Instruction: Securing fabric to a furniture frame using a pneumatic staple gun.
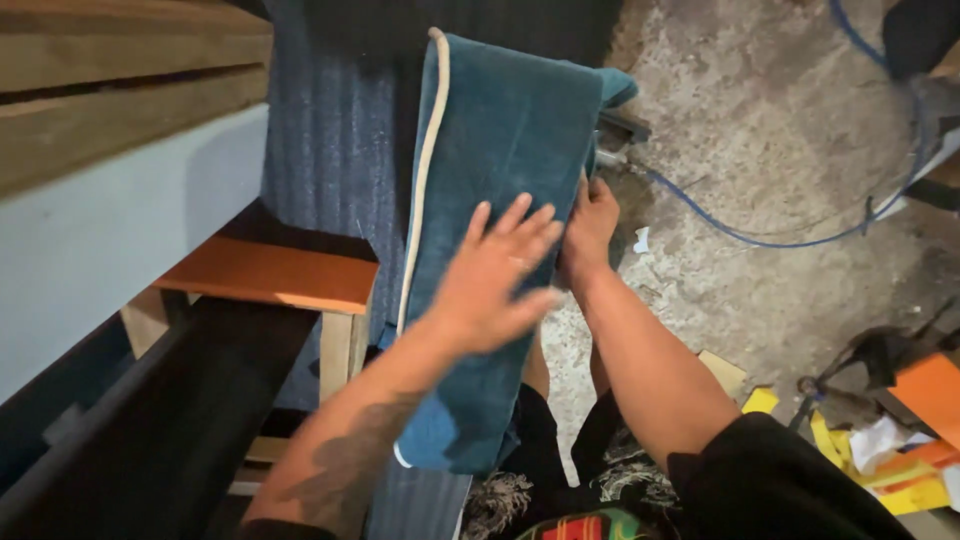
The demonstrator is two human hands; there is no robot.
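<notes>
The teal cushion cover (500,230), plush with cream piping down its left edge, drapes over a blue ribbed panel (330,150) whose lower end is cut off; left of the cover sits an orange wooden board (270,275); the left hand (495,285) lies flat on it, 5 fingers spread, grasping nothing; the right hand (588,232) pinches its right edge, fingertips hidden; right of it, a blue cable (760,240) crosses rough concrete.
</notes>
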